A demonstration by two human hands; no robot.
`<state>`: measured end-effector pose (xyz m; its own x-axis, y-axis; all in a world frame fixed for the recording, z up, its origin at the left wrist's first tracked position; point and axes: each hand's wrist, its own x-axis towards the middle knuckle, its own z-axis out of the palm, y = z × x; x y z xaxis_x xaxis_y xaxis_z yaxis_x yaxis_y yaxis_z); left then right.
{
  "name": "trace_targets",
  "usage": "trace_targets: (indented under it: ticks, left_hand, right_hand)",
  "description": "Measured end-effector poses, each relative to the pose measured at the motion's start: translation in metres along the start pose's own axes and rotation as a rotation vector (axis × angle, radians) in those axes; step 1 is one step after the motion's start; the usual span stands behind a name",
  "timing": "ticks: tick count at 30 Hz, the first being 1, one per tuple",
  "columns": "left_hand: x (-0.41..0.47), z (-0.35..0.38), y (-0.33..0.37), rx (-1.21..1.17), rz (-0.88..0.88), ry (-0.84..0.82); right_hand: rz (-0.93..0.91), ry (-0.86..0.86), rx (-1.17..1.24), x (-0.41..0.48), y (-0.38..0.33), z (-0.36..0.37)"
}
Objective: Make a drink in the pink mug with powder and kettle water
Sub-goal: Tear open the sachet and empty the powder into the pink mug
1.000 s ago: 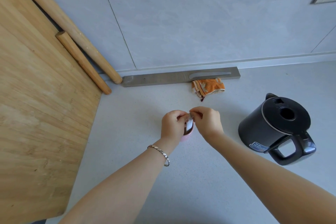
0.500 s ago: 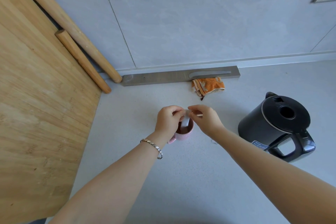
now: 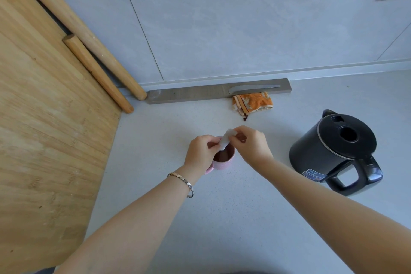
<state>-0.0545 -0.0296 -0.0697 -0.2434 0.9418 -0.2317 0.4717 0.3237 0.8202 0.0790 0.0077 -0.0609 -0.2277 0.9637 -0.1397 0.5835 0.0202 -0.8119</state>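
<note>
The pink mug [image 3: 222, 164] stands on the white counter [image 3: 233, 207], its handle toward me, with brown powder [image 3: 223, 155] inside. Right above its rim a small pale sachet [image 3: 226, 139] is tilted mouth-down. My left hand [image 3: 200, 154] pinches the sachet's lower end and covers the mug's left side. My right hand [image 3: 250, 144] pinches the upper end from the right. The black kettle [image 3: 333, 151] stands lid shut about a hand's width to the right, its handle toward me.
A crumpled orange cloth [image 3: 252, 103] lies behind the mug, in front of a grey metal bar [image 3: 200, 94] along the wall. A big wooden board [image 3: 40, 129] covers the left side, with two wooden rolling pins [image 3: 97, 73] leaning at its far edge.
Both hands have risen a little off the mug with the sachet, which now tilts over the rim. The mug's brown contents have come into view.
</note>
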Motion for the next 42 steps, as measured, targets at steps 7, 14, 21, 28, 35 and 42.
trace_targets:
  ticks: [7, 14, 21, 28, 35, 42]
  left_hand:
    - [0.001, 0.004, 0.000, 0.214, 0.094, -0.011]
    - [-0.003, 0.003, -0.009, 0.288, 0.159, 0.091]
    - [-0.007, 0.006, -0.020, 0.366, 0.016, -0.053]
    - [-0.004, 0.007, -0.022, 0.453, 0.112, 0.002]
    - [0.005, 0.001, -0.017, 0.539, 0.149, 0.000]
    - [0.010, -0.004, 0.003, 1.049, 0.439, -0.090]
  right_hand:
    - [-0.111, 0.028, -0.036, -0.006, 0.007, -0.012]
    - [-0.175, -0.059, -0.276, -0.013, 0.013, -0.014]
    - [-0.240, -0.096, -0.421, -0.013, 0.012, -0.016]
    - [-0.168, -0.142, -0.431, -0.010, 0.012, -0.020]
    - [-0.161, -0.042, -0.281, 0.000, -0.002, -0.032]
    - [-0.469, -0.155, -0.568, 0.012, -0.007, -0.033]
